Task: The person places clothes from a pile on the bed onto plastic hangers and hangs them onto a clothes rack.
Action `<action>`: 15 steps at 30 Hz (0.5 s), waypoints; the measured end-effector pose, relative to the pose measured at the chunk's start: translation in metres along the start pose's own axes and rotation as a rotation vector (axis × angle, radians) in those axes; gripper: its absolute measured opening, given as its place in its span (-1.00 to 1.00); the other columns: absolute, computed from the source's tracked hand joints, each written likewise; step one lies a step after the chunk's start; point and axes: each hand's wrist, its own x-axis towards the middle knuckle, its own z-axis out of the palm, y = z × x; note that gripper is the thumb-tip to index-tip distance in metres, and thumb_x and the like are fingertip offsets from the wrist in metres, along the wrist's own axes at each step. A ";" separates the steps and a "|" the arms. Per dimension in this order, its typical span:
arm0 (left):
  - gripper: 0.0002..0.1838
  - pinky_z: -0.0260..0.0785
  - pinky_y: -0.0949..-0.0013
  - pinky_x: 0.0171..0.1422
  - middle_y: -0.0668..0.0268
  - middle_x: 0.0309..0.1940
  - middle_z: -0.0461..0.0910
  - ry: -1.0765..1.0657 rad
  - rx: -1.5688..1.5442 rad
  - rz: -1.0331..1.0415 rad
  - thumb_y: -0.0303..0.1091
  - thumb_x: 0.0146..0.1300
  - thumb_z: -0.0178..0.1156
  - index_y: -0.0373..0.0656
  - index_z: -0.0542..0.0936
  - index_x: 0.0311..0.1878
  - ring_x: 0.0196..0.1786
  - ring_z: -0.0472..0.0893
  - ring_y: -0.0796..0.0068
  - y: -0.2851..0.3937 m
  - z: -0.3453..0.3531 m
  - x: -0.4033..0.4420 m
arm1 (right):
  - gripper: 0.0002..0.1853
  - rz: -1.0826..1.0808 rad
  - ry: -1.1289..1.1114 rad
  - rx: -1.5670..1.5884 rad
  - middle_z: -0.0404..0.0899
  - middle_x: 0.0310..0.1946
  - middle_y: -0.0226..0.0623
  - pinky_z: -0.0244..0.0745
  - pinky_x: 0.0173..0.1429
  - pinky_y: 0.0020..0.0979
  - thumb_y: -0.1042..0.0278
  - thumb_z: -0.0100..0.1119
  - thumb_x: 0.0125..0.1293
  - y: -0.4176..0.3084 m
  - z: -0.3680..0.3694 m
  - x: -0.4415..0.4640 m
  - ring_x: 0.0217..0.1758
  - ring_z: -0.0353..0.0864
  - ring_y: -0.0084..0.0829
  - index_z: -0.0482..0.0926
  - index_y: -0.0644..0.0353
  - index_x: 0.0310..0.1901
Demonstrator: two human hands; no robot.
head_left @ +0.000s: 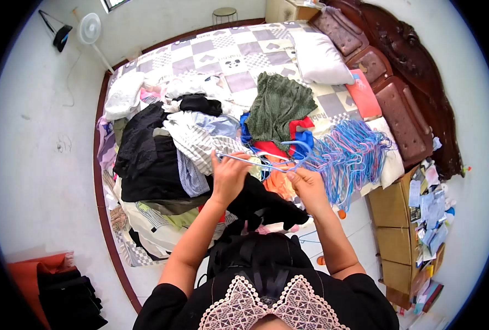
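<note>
A light blue clothes hanger (272,165) spans the gap between my two hands above the near edge of the bed. My left hand (229,177) is closed around its left end, the index finger and thumb raised. With a closed grip, my right hand (309,186) pinches the hanger at its other side. Below and between the hands lies a black garment (264,201); whether a hand also touches it, I cannot tell. Just right of my right hand is a dense row of blue and purple hangers (352,157) on the bed.
A large pile of clothes (151,148) covers the bed's left side. A dark green garment (280,107) lies over red and blue cloth. A white pillow (321,58) rests by the brown headboard (415,77). A cluttered wooden cabinet (390,228) stands at the right.
</note>
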 end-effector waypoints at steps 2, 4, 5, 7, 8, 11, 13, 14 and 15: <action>-0.82 -0.03 -0.04 0.37 0.25 -0.13 0.50 0.355 -0.130 -0.081 -0.34 0.09 0.27 -0.11 0.47 -0.30 0.04 0.46 0.23 -0.003 0.001 -0.016 | -0.78 0.054 0.044 0.138 0.17 -0.70 -0.66 -0.07 -0.61 -0.62 0.38 0.05 0.35 -0.009 -0.002 -0.003 -0.68 0.05 -0.78 0.59 0.27 -0.06; -0.58 0.13 0.11 0.28 0.07 -0.06 0.37 0.541 -0.129 -0.225 -0.26 0.03 0.36 -0.19 0.41 -0.11 0.01 0.41 0.14 -0.004 0.006 -0.036 | -0.77 0.050 0.037 0.153 0.17 -0.70 -0.66 -0.07 -0.60 -0.63 0.37 0.05 0.35 -0.011 -0.006 -0.004 -0.68 0.05 -0.78 0.58 0.27 -0.05; -0.58 0.13 0.11 0.28 0.07 -0.06 0.37 0.538 -0.126 -0.226 -0.26 0.03 0.36 -0.19 0.41 -0.11 0.01 0.41 0.14 -0.009 0.013 -0.040 | -0.76 0.041 0.028 0.165 0.17 -0.70 -0.67 -0.07 -0.60 -0.63 0.37 0.05 0.35 -0.010 -0.007 -0.004 -0.68 0.05 -0.78 0.58 0.28 -0.04; -0.43 0.15 0.22 0.26 0.10 0.00 0.34 0.360 -0.544 -0.441 -0.27 0.00 0.38 -0.28 0.36 0.03 0.06 0.37 0.17 -0.017 0.025 -0.049 | -0.76 0.025 0.018 0.166 0.16 -0.71 -0.67 -0.06 -0.60 -0.63 0.36 0.05 0.35 -0.010 -0.006 -0.005 -0.68 0.06 -0.78 0.58 0.27 -0.03; -0.33 0.23 0.29 0.20 0.07 -0.03 0.39 0.182 -0.555 -0.448 -0.28 -0.05 0.41 -0.34 0.34 0.10 0.06 0.41 0.18 -0.025 0.027 -0.052 | -0.76 0.035 0.019 0.139 0.17 -0.71 -0.67 -0.05 -0.59 -0.63 0.35 0.06 0.35 -0.012 -0.005 -0.005 -0.68 0.07 -0.78 0.59 0.26 -0.05; -0.50 0.40 0.30 -0.11 0.07 -0.29 0.56 0.031 -0.420 -0.452 -0.28 -0.04 0.41 -0.29 0.43 -0.10 -0.22 0.58 0.12 -0.028 0.018 -0.049 | -0.78 0.039 0.038 0.092 0.19 -0.71 -0.66 -0.02 -0.58 -0.62 0.34 0.07 0.34 -0.011 -0.005 -0.002 -0.66 0.11 -0.78 0.61 0.24 -0.09; -0.56 0.40 0.29 -0.19 0.06 -0.38 0.56 -0.003 -0.368 -0.456 -0.24 -0.01 0.39 -0.30 0.44 -0.17 -0.30 0.57 0.05 -0.015 0.002 -0.039 | -0.78 0.039 0.064 0.073 0.20 -0.71 -0.65 0.00 -0.57 -0.61 0.34 0.08 0.34 -0.003 -0.009 0.003 -0.65 0.13 -0.77 0.63 0.24 -0.11; -0.60 0.40 0.28 -0.27 0.04 -0.47 0.56 -0.038 -0.320 -0.460 -0.21 0.03 0.37 -0.31 0.46 -0.25 -0.37 0.56 -0.01 -0.008 -0.005 -0.034 | -0.79 -0.040 0.078 -0.076 0.21 -0.71 -0.64 0.02 -0.55 -0.60 0.33 0.08 0.33 0.003 -0.013 0.007 -0.63 0.15 -0.76 0.63 0.23 -0.13; -0.60 0.40 0.28 -0.27 0.04 -0.47 0.56 -0.045 -0.320 -0.465 -0.21 0.03 0.37 -0.31 0.46 -0.25 -0.37 0.56 -0.01 0.001 -0.013 -0.027 | -0.80 -0.116 0.092 -0.226 0.23 -0.71 -0.63 0.04 -0.53 -0.59 0.33 0.09 0.32 0.004 -0.014 0.008 -0.60 0.16 -0.75 0.64 0.23 -0.15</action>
